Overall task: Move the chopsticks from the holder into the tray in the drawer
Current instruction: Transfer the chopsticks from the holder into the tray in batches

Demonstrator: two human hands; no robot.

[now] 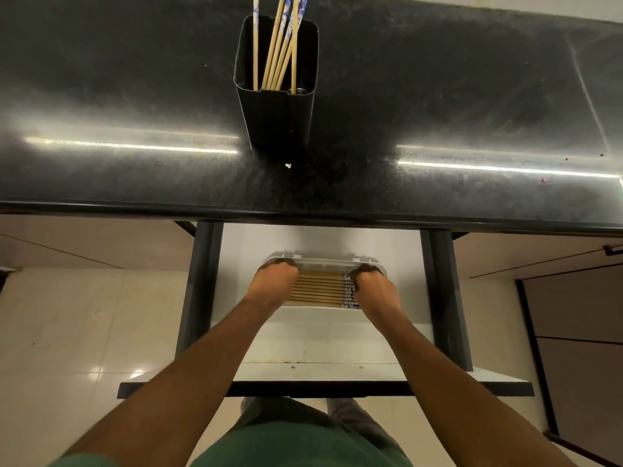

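A black rectangular holder (pixel 276 106) stands on the dark countertop (pixel 438 96) with several wooden chopsticks (pixel 279 45) with blue-patterned tops leaning inside it. Below the counter the drawer (pixel 320 342) is pulled out. In it lies a white tray (pixel 317 310) with several chopsticks (pixel 320 287) laid side by side, blue ends to the right. My left hand (pixel 274 281) is at the tray's left end and my right hand (pixel 372 286) at its right end. The fingers of both hands curl down over the tray's far edge and cover the chopstick ends.
The drawer's white front panel (pixel 488 382) juts toward me at thigh height, with dark side rails (pixel 202 281) on each side. Pale floor tiles (pixel 67 332) lie to the left, and a dark cabinet front (pixel 580 332) stands to the right.
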